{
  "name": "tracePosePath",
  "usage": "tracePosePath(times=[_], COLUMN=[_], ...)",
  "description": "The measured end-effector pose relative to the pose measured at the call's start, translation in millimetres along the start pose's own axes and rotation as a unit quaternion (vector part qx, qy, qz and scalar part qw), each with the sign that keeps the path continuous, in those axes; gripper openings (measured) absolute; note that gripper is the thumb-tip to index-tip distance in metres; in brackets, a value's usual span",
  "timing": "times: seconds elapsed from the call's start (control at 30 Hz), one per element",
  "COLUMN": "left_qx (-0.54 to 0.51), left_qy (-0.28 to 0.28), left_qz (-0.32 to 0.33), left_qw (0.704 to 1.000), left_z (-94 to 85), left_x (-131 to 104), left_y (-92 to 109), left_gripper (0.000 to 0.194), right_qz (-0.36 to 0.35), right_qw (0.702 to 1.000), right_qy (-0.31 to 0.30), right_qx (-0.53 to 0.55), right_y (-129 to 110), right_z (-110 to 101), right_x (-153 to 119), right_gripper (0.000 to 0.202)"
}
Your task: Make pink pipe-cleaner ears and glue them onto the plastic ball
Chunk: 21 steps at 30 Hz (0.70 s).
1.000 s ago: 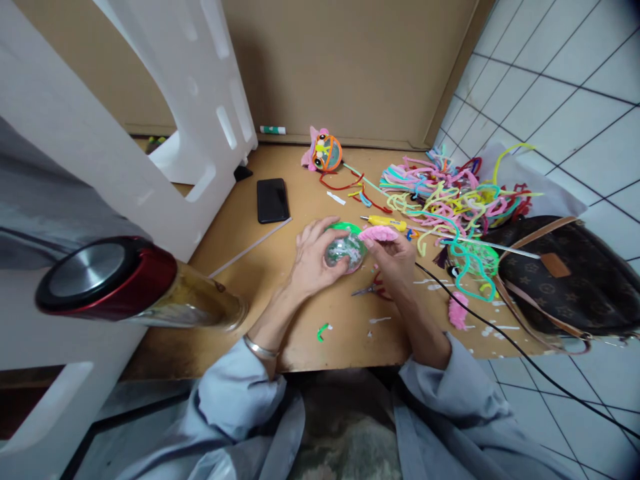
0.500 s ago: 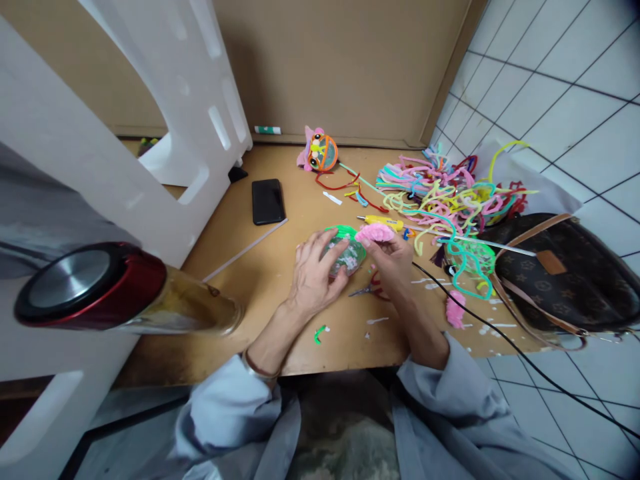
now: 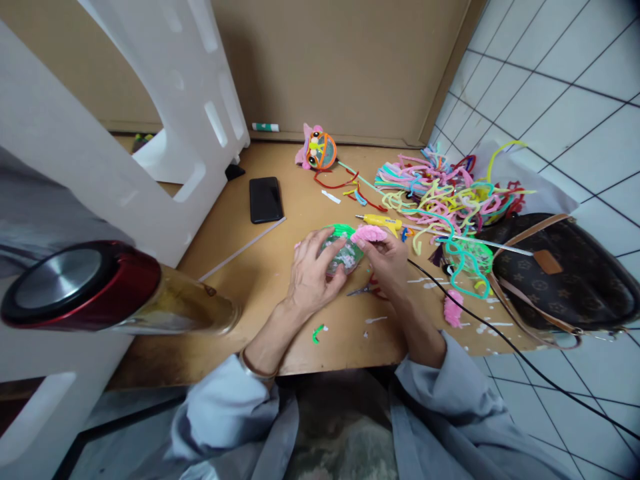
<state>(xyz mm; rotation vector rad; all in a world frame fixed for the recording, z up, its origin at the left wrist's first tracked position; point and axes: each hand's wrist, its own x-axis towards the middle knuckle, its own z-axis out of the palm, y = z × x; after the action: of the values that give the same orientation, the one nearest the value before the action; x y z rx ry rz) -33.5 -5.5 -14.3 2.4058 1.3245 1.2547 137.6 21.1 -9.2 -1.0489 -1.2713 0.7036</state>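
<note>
Brown board stands upright behind our wooden table (image 3: pixel 310 353), with white tiles (image 3: pixel 540 87) to the right and a white plastic panel (image 3: pixel 185 120) to the left. Near the middle of the table, we have our left hand (image 3: pixel 313 270) around a clear ball (image 3: pixel 344 257) edged in green, its fingers spread and curved over the side. Our right hand (image 3: pixel 389 257) has its thumb and fingers closed on a fluffy pink strip (image 3: pixel 369 233), which lies against the ball's upper right edge. Scissors (image 3: pixel 363 291) with red handles lie just below the ball, partly under our right forearm, and a small green scrap (image 3: pixel 317 334) sits nearer us. Just beyond our right hand is a yellow glue gun (image 3: pixel 383 221). Farther back lies a decorated ball (image 3: pixel 320 150) with orange trim and pink ears, beside red pipe cleaners. At the right we see a heap of colourful pipe cleaners (image 3: pixel 440 183), a second pink strip (image 3: pixel 453 309) and a brown handbag (image 3: pixel 565 273). To the left are a black phone (image 3: pixel 266 199), a thin pale stick (image 3: pixel 243 249) and, closest, a bottle (image 3: pixel 185 303) with a red and black lid.
</note>
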Motion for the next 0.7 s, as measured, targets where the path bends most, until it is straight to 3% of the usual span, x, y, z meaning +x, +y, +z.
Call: tracePosePath(times=[0.37,0.7], left_qx=[0.006,0.026], left_qy=[0.027,0.027], left_qz=[0.032,0.021], left_qw=[0.999,0.999], left_z=[5.3,3.5], left_x=[-3.1,-1.6], left_y=[-2.1,0.9], left_gripper=[0.044,0.041], right_qz=[-0.009,-0.019], right_qw=[1.0,1.0], right_qy=[-0.002,-0.014], right_qx=[0.003,-0.004], right_y=[3.3,4.3], right_z=[1.7,0.6], right_x=[-0.8,-2.2], right_gripper=[0.018,0.018])
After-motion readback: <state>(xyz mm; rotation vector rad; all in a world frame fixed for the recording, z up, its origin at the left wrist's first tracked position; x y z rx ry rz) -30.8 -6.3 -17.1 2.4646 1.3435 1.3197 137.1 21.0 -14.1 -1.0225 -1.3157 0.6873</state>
